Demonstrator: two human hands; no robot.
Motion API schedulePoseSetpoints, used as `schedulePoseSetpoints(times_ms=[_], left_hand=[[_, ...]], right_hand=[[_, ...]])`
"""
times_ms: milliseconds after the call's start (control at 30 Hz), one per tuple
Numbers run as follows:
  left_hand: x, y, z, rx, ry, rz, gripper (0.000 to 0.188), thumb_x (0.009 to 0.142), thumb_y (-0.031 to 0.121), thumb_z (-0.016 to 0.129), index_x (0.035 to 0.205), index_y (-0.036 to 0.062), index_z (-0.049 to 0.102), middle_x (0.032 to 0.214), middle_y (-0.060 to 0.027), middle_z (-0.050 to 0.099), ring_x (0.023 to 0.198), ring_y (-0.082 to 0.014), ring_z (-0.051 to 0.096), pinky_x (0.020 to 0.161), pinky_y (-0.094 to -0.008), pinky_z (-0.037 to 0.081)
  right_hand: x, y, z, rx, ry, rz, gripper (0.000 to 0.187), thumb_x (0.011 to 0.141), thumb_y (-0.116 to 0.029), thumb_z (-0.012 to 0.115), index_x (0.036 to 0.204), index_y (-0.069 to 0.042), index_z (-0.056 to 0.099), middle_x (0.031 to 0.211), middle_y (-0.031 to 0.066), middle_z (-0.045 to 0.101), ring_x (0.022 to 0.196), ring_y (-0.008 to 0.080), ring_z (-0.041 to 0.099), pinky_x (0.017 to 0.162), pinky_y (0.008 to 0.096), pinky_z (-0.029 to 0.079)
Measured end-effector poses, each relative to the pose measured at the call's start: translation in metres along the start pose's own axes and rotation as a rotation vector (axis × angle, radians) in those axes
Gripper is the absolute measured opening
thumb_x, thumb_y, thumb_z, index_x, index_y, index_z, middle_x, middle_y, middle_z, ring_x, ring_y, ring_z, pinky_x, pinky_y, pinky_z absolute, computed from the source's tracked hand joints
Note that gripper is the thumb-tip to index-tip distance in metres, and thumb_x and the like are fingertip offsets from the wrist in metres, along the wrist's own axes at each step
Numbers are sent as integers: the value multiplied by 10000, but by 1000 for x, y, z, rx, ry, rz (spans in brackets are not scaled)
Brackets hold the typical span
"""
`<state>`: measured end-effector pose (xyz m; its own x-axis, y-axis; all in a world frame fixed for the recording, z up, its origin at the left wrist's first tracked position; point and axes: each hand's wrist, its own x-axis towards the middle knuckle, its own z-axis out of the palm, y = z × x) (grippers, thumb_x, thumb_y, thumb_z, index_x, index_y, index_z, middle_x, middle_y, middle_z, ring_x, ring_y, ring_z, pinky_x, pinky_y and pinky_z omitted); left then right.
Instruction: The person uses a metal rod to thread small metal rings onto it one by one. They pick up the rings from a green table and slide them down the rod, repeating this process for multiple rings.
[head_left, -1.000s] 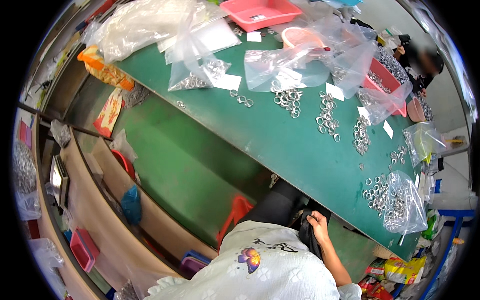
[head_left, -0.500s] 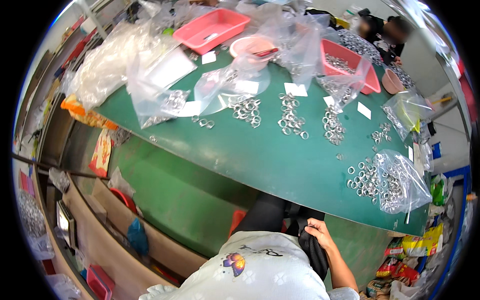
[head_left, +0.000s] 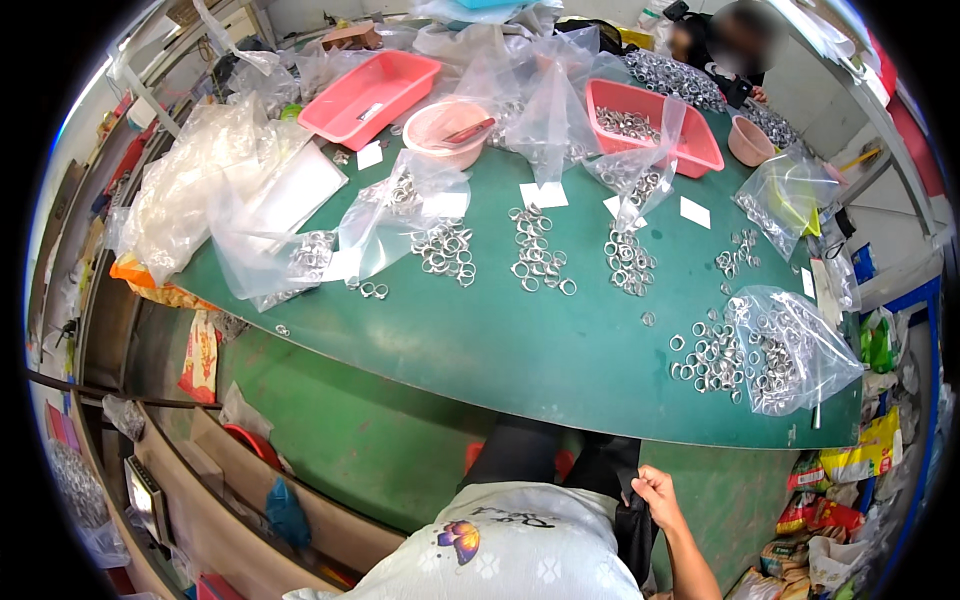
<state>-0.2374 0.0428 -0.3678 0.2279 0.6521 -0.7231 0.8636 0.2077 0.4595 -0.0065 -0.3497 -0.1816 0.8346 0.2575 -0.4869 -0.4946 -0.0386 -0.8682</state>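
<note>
My right hand (head_left: 655, 497) is below the table's near edge, at my right side. Its fingers are closed on a black fabric strap (head_left: 632, 520), which hangs beside my thigh; part of it is hidden by my shirt. My left hand is out of view. Nearest to the right hand on the table is a pile of silvery metal rings (head_left: 712, 358), partly spilling from a clear plastic bag (head_left: 825, 362). Further groups of metal rings (head_left: 540, 255) lie in loose columns across the green tabletop (head_left: 470, 350).
A pink tray (head_left: 370, 95), a round pink basin (head_left: 445, 135) and a red tray (head_left: 655, 130) with rings stand at the back. Clear bags (head_left: 200, 170) crowd the left. A person (head_left: 735, 50) is at the far right. Shelving (head_left: 270, 500) runs along the left.
My view has shifted, so the table now sits further left and shows more of its far side. My right hand keeps hold of the black strap, its fingers more pinched near the top.
</note>
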Motion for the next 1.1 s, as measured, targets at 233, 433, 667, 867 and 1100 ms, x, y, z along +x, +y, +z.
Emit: schedulePoseSetpoints(times_ms=[233,433,667,867,1100], left_hand=[[-11,1,-3,3,34,-13,130,822,120,540,751,18,578,646,-60,566,546,-178,502,490,-334,386],[-30,-7,-15,5,61,-14,134,821,116,537,736,20,576,634,-59,560,531,-176,494,481,-333,379],[-61,-16,-28,-45,141,-36,141,819,112,535,718,21,574,619,-58,553,514,-174,484,470,-331,371],[-90,-15,-45,-92,242,-82,148,817,108,532,703,22,572,606,-58,548,499,-172,475,460,-329,364],[-120,7,-50,-159,333,-134,158,815,103,529,685,23,570,592,-57,541,481,-169,466,449,-327,355]], right_hand=[[-17,-4,-13,-26,96,33,257,874,-125,593,653,-62,477,576,-61,412,527,30,365,486,220,319],[-20,-2,-21,1,124,52,268,882,-131,586,657,-59,458,557,-38,422,497,61,467,463,229,393],[-17,-4,-12,12,61,73,178,872,-128,582,723,-48,526,594,0,540,486,67,482,470,225,407],[-2,-15,-9,-75,-181,182,132,859,-122,601,780,-26,556,657,8,575,532,69,500,498,214,408],[30,-35,6,-40,-404,308,157,901,-110,562,775,-24,527,611,-25,445,497,47,391,445,217,295]])
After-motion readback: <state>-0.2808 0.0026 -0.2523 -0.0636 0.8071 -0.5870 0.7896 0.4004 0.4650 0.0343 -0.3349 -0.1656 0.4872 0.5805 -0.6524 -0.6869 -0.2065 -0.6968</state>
